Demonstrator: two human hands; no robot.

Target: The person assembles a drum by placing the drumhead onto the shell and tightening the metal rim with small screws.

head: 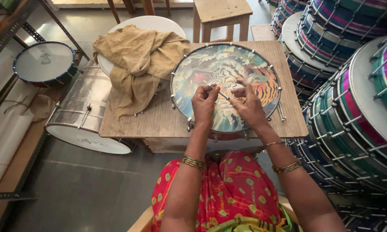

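Observation:
A round drum with a painted tiger head lies flat on a low wooden table. Both my hands hover over its near half. My left hand pinches one end of a thin metal rod, fingers closed. My right hand meets it from the right, fingertips closed on the same small piece. Metal tension hooks ring the drum's rim. Bangles sit on both wrists.
A tan cloth is heaped on the table's left part and over a white drum. A steel-shelled drum lies on the floor at left. Stacks of striped drums crowd the right. A wooden stool stands behind the table.

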